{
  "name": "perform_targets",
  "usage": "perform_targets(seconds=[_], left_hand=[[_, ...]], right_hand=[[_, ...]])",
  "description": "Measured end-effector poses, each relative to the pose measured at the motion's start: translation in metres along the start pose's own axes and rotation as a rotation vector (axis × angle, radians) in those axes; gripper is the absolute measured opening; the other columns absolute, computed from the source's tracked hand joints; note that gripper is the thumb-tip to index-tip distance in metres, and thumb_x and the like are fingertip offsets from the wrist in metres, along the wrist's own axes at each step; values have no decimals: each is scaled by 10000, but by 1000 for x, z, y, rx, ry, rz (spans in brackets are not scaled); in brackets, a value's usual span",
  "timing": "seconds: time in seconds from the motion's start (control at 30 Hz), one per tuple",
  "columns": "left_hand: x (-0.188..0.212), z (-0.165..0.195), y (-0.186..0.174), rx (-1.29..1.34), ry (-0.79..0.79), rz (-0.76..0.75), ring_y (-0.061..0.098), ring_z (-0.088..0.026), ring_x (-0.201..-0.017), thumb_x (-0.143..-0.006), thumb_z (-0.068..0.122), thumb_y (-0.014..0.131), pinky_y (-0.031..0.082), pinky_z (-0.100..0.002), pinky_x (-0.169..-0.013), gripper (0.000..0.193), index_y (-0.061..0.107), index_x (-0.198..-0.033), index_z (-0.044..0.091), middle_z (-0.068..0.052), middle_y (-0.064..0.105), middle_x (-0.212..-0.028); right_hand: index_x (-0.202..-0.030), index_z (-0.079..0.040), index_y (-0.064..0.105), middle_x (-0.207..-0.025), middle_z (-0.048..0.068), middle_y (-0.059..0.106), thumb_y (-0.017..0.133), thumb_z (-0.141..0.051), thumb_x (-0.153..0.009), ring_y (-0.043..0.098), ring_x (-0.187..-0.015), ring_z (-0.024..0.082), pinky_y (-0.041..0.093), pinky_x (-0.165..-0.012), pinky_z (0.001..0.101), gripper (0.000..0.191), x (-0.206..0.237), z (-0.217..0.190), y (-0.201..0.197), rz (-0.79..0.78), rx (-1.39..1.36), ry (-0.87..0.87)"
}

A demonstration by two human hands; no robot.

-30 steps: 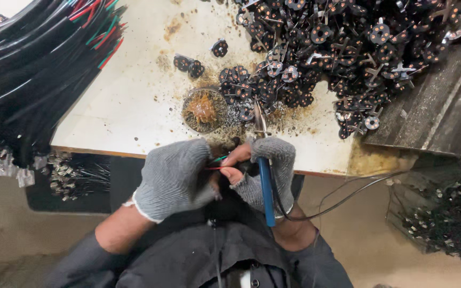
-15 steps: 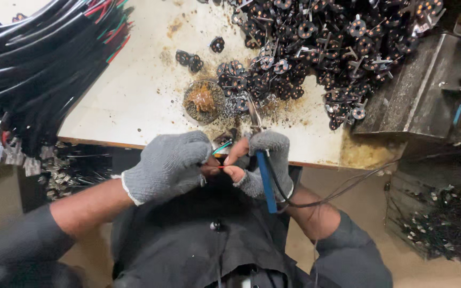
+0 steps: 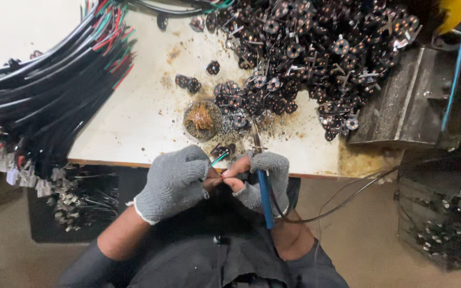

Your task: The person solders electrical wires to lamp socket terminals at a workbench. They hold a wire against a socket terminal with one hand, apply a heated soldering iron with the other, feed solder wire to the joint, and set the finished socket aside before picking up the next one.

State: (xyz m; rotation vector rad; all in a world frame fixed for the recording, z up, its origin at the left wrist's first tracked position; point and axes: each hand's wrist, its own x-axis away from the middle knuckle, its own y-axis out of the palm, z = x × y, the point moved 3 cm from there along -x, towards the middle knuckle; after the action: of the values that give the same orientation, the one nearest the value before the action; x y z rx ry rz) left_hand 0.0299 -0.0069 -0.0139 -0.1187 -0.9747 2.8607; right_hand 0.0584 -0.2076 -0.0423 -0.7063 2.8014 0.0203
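Note:
My left hand (image 3: 174,181) wears a grey knit glove and pinches thin wire ends, one green (image 3: 219,158), at the table's front edge. My right hand (image 3: 265,178), also gloved with bare fingertips, grips a blue-handled soldering iron (image 3: 264,196); its metal tip (image 3: 255,136) points up toward the table. The fingertips of both hands meet around a small dark round part (image 3: 223,151). The iron's black cord (image 3: 342,200) loops off to the right.
A big heap of small dark round parts (image 3: 316,53) covers the table's far right. A rusty round tin with brown paste (image 3: 202,119) sits just beyond my hands. A thick bundle of black cables (image 3: 44,101) hangs over the table's left edge. A grey metal block (image 3: 401,106) stands right.
The view has shifted slightly; my hands stay together at the table edge. My left forearm has swung in closer to my body.

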Motion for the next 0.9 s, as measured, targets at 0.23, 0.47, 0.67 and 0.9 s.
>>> perform_targets(seconds=[0.23,0.47,0.67,0.9], left_hand=[[-1,4,-1,27,29,140,684,-272,-645,-659,246,871,500,-422,-526,193,699,-726,190,-23,661,-734],[-1,-1,-4,133,32,180,706,-258,-660,-656,213,883,518,-394,-541,197,715,-747,167,-25,669,-733],[0,-1,-2,114,18,183,709,-248,-668,-648,218,887,519,-391,-545,212,710,-750,160,-23,672,-753],[-1,1,-1,117,-2,153,705,-241,-655,-646,233,899,516,-386,-538,226,706,-737,159,-17,678,-744]], right_hand=[[-1252,-155,316,-969,134,675,827,-79,-919,707,-882,202,625,-798,346,615,12,20,-1,111,-74,84],[-1192,-96,390,-932,118,650,871,-104,-827,685,-823,185,602,-732,318,604,-1,20,-3,132,-62,95],[-1222,-80,396,-945,115,719,846,-112,-860,717,-848,175,593,-775,317,578,2,18,-5,68,74,61],[-1229,-83,372,-928,117,723,829,-111,-884,738,-836,182,620,-738,329,574,16,37,-5,126,-164,164]])
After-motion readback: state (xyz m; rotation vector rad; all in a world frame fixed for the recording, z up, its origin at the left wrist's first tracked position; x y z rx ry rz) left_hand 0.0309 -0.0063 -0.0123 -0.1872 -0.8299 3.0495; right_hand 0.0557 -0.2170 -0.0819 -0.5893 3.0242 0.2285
